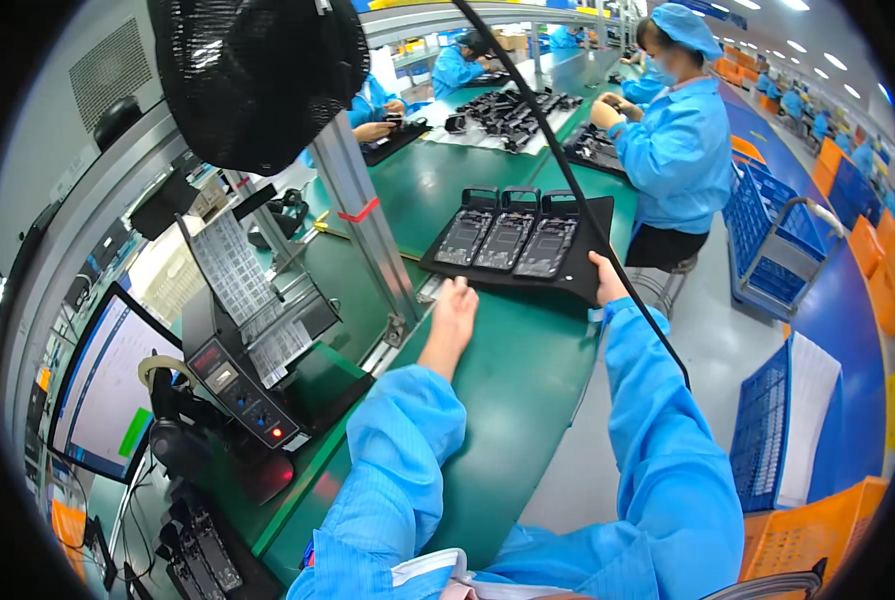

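A black mat (pixel 580 268) lies on the green bench, its near right corner bent upward. Three phone-like devices (pixel 508 240) with exposed inner parts lie side by side on it, each with a black frame piece at its far end. My right hand (pixel 607 280) is closed on the mat's right edge, thumb on top and the other fingers mostly hidden. At the near left edge of the mat is my left hand (pixel 451 318), fingers curled together. Whether those fingertips pinch the mat or anything else is hidden.
A metal post (pixel 357 215) rises left of the mat, and a black cable (pixel 557 150) crosses in front. Left stand a monitor (pixel 107 385) and a control box (pixel 239 390) with a red light. A co-worker (pixel 672 150) in blue works beyond, near a blue crate cart (pixel 777 245).
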`<state>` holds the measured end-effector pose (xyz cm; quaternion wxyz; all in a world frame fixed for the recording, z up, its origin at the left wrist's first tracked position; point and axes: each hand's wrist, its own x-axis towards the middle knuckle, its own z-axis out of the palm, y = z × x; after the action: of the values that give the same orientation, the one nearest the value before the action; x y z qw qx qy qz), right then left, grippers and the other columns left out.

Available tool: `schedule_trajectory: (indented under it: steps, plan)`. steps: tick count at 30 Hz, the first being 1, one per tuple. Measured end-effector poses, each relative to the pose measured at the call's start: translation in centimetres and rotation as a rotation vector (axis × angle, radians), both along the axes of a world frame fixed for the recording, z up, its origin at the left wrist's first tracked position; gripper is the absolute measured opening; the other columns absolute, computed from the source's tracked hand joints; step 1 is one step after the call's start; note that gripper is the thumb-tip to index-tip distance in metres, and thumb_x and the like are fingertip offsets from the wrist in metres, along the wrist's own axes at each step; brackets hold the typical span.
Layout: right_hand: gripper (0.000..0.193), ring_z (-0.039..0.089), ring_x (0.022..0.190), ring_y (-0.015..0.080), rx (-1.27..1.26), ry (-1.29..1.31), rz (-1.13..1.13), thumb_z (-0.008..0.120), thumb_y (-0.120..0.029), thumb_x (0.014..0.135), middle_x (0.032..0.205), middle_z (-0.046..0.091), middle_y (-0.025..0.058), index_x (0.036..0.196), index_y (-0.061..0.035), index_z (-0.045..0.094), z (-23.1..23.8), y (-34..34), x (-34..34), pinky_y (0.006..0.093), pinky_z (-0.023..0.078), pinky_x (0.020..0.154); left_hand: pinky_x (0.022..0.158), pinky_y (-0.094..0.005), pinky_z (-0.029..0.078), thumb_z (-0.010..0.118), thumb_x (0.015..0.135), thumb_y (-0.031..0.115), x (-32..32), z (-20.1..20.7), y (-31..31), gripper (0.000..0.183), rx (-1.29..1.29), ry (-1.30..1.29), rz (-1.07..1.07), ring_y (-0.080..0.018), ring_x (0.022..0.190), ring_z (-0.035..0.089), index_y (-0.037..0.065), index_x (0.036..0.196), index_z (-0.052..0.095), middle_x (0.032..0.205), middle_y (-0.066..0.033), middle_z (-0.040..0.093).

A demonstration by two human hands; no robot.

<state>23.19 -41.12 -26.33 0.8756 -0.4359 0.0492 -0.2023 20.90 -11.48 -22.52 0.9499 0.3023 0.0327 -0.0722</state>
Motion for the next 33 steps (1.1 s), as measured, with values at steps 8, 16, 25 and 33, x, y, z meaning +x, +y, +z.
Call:
schedule_trajectory:
  steps: [8,16,25,33]
  plan:
    - [0.069,0.046,0.106,0.0358,-0.686,0.106,-0.338,0.046,-0.022,0.08,0.108,0.049,0.0284,0.125,0.0126,0.007,2.3,15.5,16.1,0.0341,0.036,0.089,0.1,-0.0461,0.022,0.058,0.07,0.023,-12.4,0.1,-2.2,0.062,1.879,-1.033,-0.104,-0.0417,0.119,0.027,0.001,0.124,0.035,0.13,-0.0254,0.026]
    - [0.011,0.058,0.082,0.0325,0.098,0.128,0.655,0.05,-0.003,0.081,0.088,0.048,0.0153,0.081,0.0061,0.044,6.8,24.8,18.5,0.0354,0.05,0.064,0.104,-0.0449,0.012,0.057,0.072,0.034,-12.8,1.4,-0.3,0.067,1.344,-0.635,-0.398,-0.0408,0.123,0.019,0.003,0.126,0.033,0.133,-0.0228,0.022]
    - [0.04,0.041,0.111,0.0347,-0.106,-0.056,0.601,0.031,-0.016,0.09,0.121,0.039,0.0268,0.123,0.0052,0.028,6.8,20.9,5.4,0.0434,0.036,0.093,0.095,-0.0403,0.031,0.051,0.071,0.015,-15.5,-1.8,-1.4,0.031,1.405,-0.651,0.364,-0.0374,0.111,0.038,0.003,0.1,0.052,0.122,-0.0227,0.038]
    - [0.025,0.055,0.09,0.0168,-0.601,-0.153,1.144,0.05,-0.006,0.079,0.091,0.056,0.0067,0.103,-0.0012,0.052,9.3,30.4,-22.3,0.024,0.041,0.071,0.095,-0.0415,0.032,0.054,0.073,0.008,-43.4,5.1,12.3,0.028,1.706,-0.478,0.509,-0.0324,0.117,0.037,0.003,0.1,0.054,0.126,-0.0175,0.037]
